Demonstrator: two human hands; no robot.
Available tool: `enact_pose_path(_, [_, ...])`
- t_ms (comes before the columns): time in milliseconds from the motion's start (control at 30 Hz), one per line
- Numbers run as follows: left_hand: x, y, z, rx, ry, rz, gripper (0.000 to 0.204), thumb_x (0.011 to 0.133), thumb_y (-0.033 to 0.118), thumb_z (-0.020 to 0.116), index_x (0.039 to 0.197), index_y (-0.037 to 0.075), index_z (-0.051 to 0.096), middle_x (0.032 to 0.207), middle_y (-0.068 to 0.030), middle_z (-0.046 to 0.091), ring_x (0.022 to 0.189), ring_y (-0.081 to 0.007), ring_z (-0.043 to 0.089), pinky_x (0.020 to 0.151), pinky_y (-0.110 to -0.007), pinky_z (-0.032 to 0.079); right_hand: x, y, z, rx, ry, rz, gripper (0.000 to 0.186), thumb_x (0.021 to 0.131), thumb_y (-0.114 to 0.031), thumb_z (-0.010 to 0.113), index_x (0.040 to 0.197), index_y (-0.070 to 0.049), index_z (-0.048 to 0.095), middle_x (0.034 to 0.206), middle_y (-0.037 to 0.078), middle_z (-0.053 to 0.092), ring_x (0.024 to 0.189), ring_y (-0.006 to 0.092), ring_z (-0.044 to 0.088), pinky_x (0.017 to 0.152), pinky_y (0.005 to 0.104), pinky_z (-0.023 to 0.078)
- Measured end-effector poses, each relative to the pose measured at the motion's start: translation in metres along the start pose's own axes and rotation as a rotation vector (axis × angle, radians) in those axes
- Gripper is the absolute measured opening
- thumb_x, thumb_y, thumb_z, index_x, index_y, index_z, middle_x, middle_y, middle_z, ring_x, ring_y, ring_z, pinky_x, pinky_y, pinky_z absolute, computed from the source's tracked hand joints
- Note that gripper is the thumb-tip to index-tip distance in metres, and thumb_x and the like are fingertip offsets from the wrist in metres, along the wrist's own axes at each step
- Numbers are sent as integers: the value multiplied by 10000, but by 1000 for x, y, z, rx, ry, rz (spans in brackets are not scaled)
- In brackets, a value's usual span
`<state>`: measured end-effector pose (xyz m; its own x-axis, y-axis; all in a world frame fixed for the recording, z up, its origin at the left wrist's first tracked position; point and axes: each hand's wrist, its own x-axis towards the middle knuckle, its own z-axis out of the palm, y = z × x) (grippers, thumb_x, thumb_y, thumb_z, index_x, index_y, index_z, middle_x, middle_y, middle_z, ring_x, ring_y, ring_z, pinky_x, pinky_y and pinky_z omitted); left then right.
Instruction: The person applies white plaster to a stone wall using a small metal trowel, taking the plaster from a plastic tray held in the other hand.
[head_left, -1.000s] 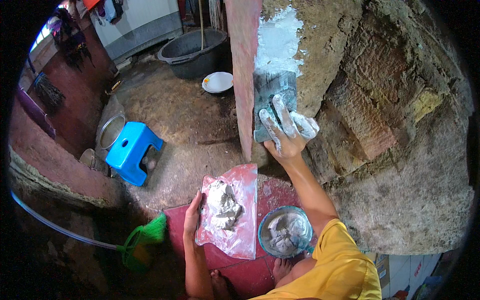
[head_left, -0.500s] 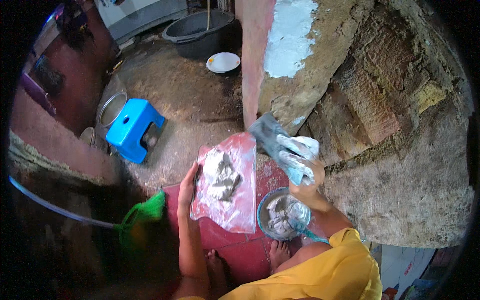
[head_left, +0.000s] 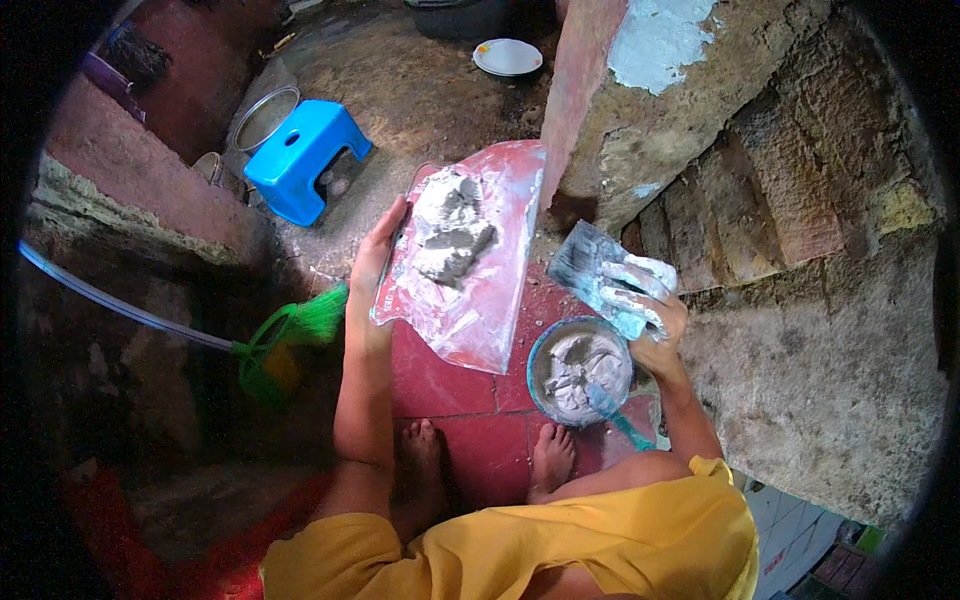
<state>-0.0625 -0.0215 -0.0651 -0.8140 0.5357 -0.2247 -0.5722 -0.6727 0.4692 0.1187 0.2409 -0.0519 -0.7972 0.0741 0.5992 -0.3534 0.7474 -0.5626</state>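
Note:
My left hand (head_left: 378,240) holds a flat, smeared red board (head_left: 510,250) by its left edge; a lumpy heap of pale putty (head_left: 450,205) lies on it. My right hand (head_left: 650,310), its fingers coated white, grips a grey-teal flat scraper (head_left: 582,258) just right of the board. Below that scraper stands a round bowl (head_left: 537,365) of pale putty with a teal-handled tool (head_left: 630,432) in it. Above, a white putty patch (head_left: 655,45) coats the narrow wall beside a pink edge (head_left: 570,120).
A blue stool (head_left: 305,160) stands beyond the board, near a round metal lid (head_left: 265,120). A white plate (head_left: 507,57) and dark tub (head_left: 455,15) are farther back. At left are a green broom (head_left: 310,320) and low wall (head_left: 140,180); rough wall (head_left: 800,380) lines the right.
The scraper in my right hand has come down from the wall to beside the board and bowl. The board has moved upward in the picture as the view tilted toward my feet.

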Motion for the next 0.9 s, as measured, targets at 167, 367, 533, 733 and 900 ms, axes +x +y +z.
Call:
enact_pose_path(167, [0, -11, 1, -15, -17, -79, 303, 841, 218, 439, 1015, -21, 505, 993, -120, 555, 880, -207, 550, 784, -331, 438, 25, -18, -4, -15, 77, -99, 268, 604, -83, 606, 871, -67, 624, 990, 134, 566, 925, 279, 532, 826, 352, 382])
enact_pose_path(367, [-6, -9, 36, 25, -99, 190, 363, 861, 228, 389, 1122, -20, 430, 1099, -121, 496, 975, -215, 499, 866, -338, 380, 21, 2, 6, -160, 34, -152, 306, 625, -88, 563, 925, -120, 619, 1093, 81, 526, 1015, 265, 467, 857, 358, 357])
enact_pose_path(533, [-19, 2, 15, 29, -11, 152, 361, 859, 248, 390, 1094, -20, 447, 1048, -128, 523, 904, -219, 538, 812, -350, 423, 55, -1, -17, -687, 403, -279, 289, 767, -329, 488, 889, -102, 620, 1049, 138, 544, 911, 286, 488, 833, 411, 298])
enact_pose_path(733, [-16, -6, 1, 128, 132, 181, 350, 853, 242, 417, 1079, -20, 466, 1027, -109, 537, 860, -199, 553, 762, -317, 445, 127, 16, -2, -798, 623, -385, 407, 831, -440, 343, 898, -167, 638, 1056, 76, 552, 942, 225, 435, 857, 355, 238])
enact_pose_path(900, [-15, -6, -3, 133, 145, 153, 339, 858, 240, 410, 1059, -26, 472, 1012, -109, 539, 859, -185, 546, 773, -312, 432, 144, 28, 11, -833, 641, -418, 391, 833, -438, 340, 913, -195, 635, 1054, 54, 554, 928, 207, 421, 835, 346, 249])
